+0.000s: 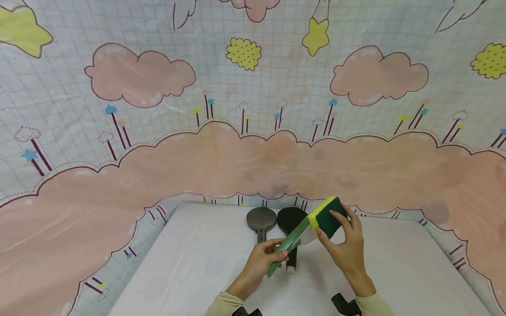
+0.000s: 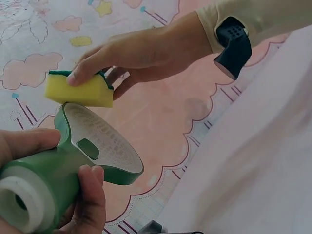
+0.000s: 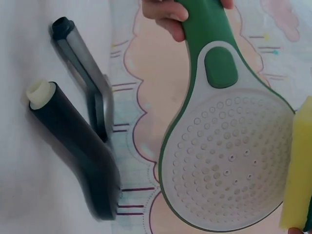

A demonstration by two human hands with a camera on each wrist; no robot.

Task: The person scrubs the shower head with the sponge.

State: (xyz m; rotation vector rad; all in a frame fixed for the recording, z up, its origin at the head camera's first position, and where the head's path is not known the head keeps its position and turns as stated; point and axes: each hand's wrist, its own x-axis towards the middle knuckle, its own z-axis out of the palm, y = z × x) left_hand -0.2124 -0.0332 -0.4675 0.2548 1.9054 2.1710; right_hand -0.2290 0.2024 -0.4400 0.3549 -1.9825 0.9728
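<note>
A green shower head (image 1: 289, 241) with a white nozzle face (image 3: 224, 161) is held by its handle in my left hand (image 1: 261, 261). The handle's hollow white end (image 2: 24, 204) faces the left wrist camera. My right hand (image 1: 349, 250) pinches a sponge (image 1: 327, 218), yellow with a dark green scouring side, between thumb and fingers. In the left wrist view the yellow side (image 2: 78, 92) meets the rim at the top of the head. The right wrist view has the sponge along the head's side edge, with most of that hand out of frame.
Behind the hands, a grey shower head (image 1: 261, 219) and a black shower head (image 1: 287, 218) lie side by side near the far edge of the white table (image 1: 189, 263). A patterned cloth (image 1: 253, 166) with clouds and stars hangs beyond that edge.
</note>
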